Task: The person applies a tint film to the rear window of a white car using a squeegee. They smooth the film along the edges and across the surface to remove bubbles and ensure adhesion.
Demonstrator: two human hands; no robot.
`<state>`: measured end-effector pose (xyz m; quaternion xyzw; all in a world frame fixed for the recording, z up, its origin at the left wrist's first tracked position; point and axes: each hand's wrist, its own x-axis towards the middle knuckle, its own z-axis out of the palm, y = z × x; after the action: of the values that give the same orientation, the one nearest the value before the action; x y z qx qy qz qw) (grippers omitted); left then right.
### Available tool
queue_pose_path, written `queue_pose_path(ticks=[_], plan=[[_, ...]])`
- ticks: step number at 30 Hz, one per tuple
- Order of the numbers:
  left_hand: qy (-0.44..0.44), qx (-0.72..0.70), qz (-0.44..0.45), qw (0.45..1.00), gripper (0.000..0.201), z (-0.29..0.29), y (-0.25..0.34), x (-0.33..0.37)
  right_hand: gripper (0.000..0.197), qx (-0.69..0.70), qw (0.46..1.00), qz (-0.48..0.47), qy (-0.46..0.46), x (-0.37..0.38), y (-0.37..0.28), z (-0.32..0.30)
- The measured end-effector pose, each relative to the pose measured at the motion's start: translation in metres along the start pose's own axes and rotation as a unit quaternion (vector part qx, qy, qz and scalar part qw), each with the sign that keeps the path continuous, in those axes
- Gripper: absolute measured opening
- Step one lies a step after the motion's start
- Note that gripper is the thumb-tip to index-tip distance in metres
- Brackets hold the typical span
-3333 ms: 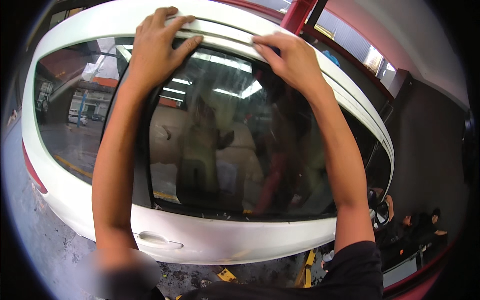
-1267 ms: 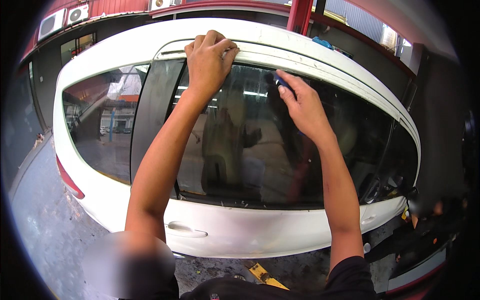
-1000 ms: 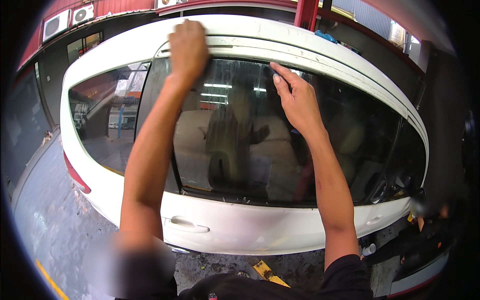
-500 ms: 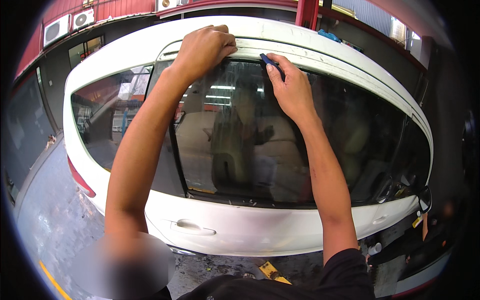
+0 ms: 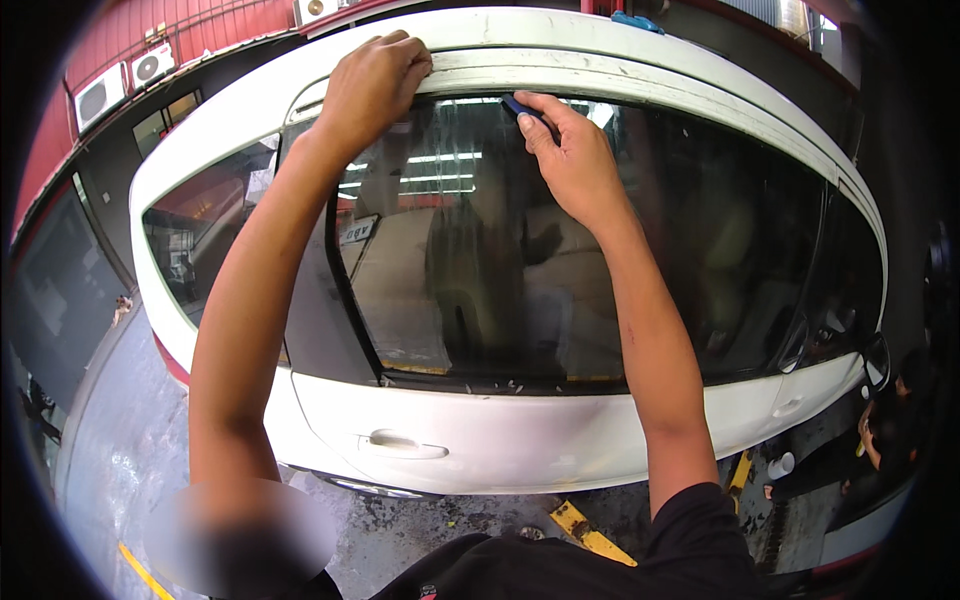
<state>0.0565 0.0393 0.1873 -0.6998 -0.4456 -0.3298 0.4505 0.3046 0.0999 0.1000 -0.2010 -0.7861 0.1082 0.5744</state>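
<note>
In front of me stands a white car point(image 5: 520, 435), and both my arms reach up to the top of its dark side window point(image 5: 430, 290). My left hand point(image 5: 378, 88) is closed, fingers curled in against the upper door frame point(image 5: 540, 72); whatever they pinch, if anything, is hidden. Thumb and fingers of my right hand point(image 5: 578, 150) grip a small dark blue scraper-like block point(image 5: 522, 108), its tip at the glass's top edge. Cloudy streaks run down the glass between the hands.
Below the window is a door handle point(image 5: 402, 444). Yellow metal bars point(image 5: 593, 532) lie on the stained floor under the car. Another person point(image 5: 880, 430) is low at the right, near a white cup-like container point(image 5: 780, 465). Something blue point(image 5: 637, 22) rests on the roof.
Both hands have shifted slightly up and left in the picture as the view tilted down and turned. The blue block stays in my right hand at the window's top edge.
</note>
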Motion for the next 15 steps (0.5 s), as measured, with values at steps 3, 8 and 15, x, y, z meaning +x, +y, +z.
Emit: queue_pose_path(ticks=[3,8,15], plan=[[-0.053,-0.107,-0.041,0.992,0.017,-0.008,-0.001,0.006,0.035,0.014,0.999,0.017,-0.028,-0.003,0.007,-0.014],[-0.053,-0.063,-0.054,0.995,0.015,-0.013,0.008,0.007,0.036,0.040,0.997,0.041,-0.053,-0.013,0.002,-0.015],[0.043,0.107,0.008,0.993,0.014,0.011,0.019,-0.001,0.036,0.061,0.995,0.066,-0.042,-0.020,-0.004,-0.013]])
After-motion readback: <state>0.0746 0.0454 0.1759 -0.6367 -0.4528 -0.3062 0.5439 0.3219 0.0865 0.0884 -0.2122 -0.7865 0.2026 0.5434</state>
